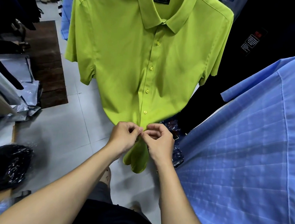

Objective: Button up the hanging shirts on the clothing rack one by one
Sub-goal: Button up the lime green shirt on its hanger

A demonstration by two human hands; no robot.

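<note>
- A green shirt [123,56] hangs in the middle of the view, facing the person, its collar at the top and its hem near the bottom of the placket.
- Its placket is closed from the collar down: the visible buttons [151,68] sit in a line down the front, the lowest clear one just above the hands.
- The left hand [125,139] is curled, thumb and forefinger pinching the shirt's front edge low on the placket.
- The right hand [160,141] is curled too, its fingertips pinching the opposite edge at the same spot; the two hands' fingertips touch.
- Whether a button lies between the fingers cannot be told; the fingers hide it.
- Below the hands the shirt tails [135,159] hang loose and bunched.
- A blue checked shirt [259,163] fills the right side, close to the camera, beside the right forearm.
- Another blue shirt [67,9] hangs behind the green one's left shoulder.
- Dark garments [275,34] hang behind on the right.
- The floor [69,139] is pale tile, with a dark wooden mat [49,58] at the left.
- Grey plastic bags [20,70] lie by the mat, and a black packet in clear wrap [1,164] lies at lower left.
- A dark wrapped packet [176,147] lies on the floor just right of the right hand.
</note>
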